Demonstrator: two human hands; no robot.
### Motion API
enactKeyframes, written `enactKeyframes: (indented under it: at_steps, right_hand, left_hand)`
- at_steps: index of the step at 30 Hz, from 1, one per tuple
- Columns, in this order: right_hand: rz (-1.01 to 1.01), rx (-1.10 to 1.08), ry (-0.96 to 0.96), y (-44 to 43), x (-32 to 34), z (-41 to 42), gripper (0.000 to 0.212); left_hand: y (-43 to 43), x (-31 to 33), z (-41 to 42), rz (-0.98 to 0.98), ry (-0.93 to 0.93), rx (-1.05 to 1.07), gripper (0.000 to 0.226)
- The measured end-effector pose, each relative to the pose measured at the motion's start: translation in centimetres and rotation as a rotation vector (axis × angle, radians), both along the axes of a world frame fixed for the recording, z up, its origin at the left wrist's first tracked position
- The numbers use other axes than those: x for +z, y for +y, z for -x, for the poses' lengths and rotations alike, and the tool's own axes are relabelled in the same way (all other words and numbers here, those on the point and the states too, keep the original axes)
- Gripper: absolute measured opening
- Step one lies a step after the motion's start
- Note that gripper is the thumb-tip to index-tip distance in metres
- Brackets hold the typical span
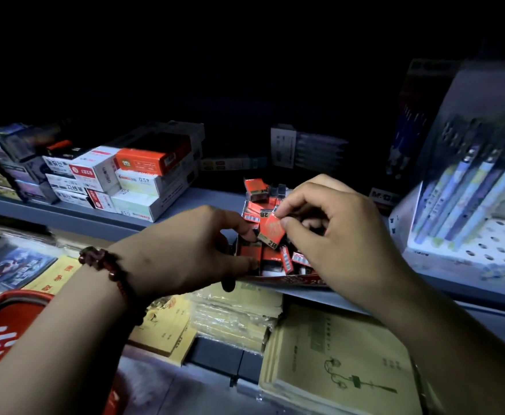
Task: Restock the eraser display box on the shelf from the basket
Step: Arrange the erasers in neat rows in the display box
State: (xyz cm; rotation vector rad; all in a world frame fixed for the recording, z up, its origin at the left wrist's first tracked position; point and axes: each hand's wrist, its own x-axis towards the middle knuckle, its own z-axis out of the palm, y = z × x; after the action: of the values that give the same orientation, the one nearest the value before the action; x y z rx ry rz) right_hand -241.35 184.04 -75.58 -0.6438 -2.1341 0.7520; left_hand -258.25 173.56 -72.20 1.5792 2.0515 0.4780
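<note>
— Dim shelf: why does the left hand grip the display box?
— Likely steadying it while the right hand pinches a red eraser just above the packed ones; basket sits lower left.

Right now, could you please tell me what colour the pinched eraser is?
The eraser is red-orange, with a 2B strip along one edge; the head view shows it.
</note>
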Motion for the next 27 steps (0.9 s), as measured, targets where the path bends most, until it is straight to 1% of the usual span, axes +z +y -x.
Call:
enactKeyframes:
  at_steps: [4, 6, 10, 13, 19, 21, 23, 26, 27]
  right_hand:
    - [0.022, 0.002, 0.010, -0.2, 0.1, 0.1, 0.019]
    - [0.031, 0.010, 0.009, -0.1, 0.0, 0.1, 0.019]
    - [0.065, 0.030, 0.047, -0.1, -0.2, -0.1, 0.018]
    - [0.098, 0.020, 0.063, 0.1, -0.1, -0.3, 0.020]
    - [0.178, 0.047, 0.099, 0.5, -0.2, -0.4, 0.017]
    - [0.225, 0.061, 0.102, 0.5, -0.2, -0.4, 0.017]
    - [0.219, 0.062, 0.081, 0.5, 0.0, -0.3, 0.018]
    - [0.175, 0.071, 0.041, 0.4, 0.2, -0.4, 0.019]
    - [0.162, 0.075, 0.032, 0.2, 0.4, -0.4, 0.019]
  left_hand:
    - [0.0, 0.2, -0.1, 0.029, 0.006, -0.033, 0.018]
    - [0.1, -0.1, 0.1, 0.009, 0.026, -0.034, 0.020]
    - [0.6, -0.6, 0.4, -0.082, 0.088, -0.024, 0.026]
    - [0.2, -0.9, 0.7, -0.191, 0.111, -0.006, 0.028]
    - [-0.5, -1.3, 0.9, -0.382, 0.041, 0.004, 0.028]
    - [-0.8, -1.3, 0.6, -0.372, -0.014, -0.003, 0.028]
    - [-0.8, -1.2, 1.0, -0.359, -0.125, -0.035, 0.028]
    - [-0.9, -0.9, 2.6, -0.405, -0.446, 0.012, 0.035]
    - [-1.1, -0.8, 3.4, -0.436, -0.517, 0.043, 0.036]
